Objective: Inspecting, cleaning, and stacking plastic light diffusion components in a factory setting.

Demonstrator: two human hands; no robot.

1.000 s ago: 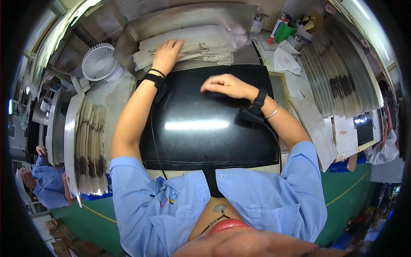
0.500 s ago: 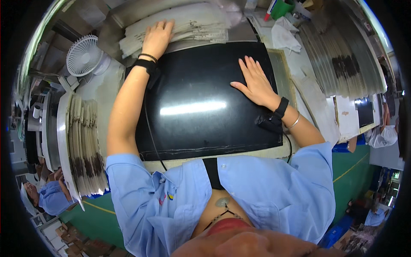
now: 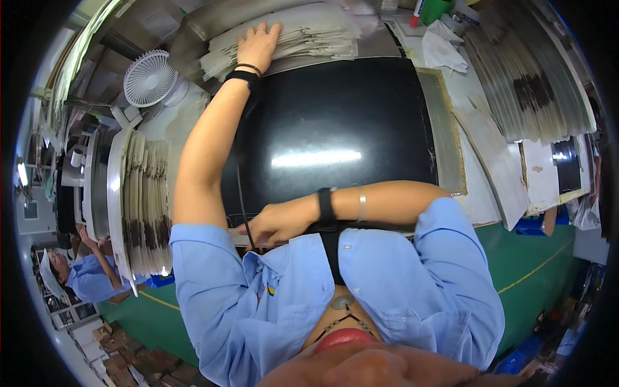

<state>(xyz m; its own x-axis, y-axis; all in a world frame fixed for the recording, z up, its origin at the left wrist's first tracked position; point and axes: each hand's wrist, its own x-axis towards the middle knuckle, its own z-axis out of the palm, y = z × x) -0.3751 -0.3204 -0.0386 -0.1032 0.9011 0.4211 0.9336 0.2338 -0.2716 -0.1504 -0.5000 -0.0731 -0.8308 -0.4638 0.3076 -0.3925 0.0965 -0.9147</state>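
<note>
A large glossy black board (image 3: 335, 129) lies flat on the bench in front of me. My left hand (image 3: 258, 44) reaches over its far edge and rests flat, fingers apart, on a stack of pale paper sheets (image 3: 303, 35). That wrist wears a black band. My right hand (image 3: 278, 222) is drawn back across my chest to the board's near edge, fingers curled down beside a thin black cable (image 3: 238, 187). Whether it grips the edge is hidden. It too wears a black wrist strap and a thin bangle.
A small white fan (image 3: 149, 79) stands at the far left. Fanned stacks of sheets with dark ends lie at left (image 3: 145, 206) and at right (image 3: 529, 84). A white cloth (image 3: 445, 48) sits at the far right. Another person in blue (image 3: 84, 277) works at lower left.
My right hand left the board's far middle, slid to its right side, then came back across to the near edge by my chest. My left hand stayed on the paper stack.
</note>
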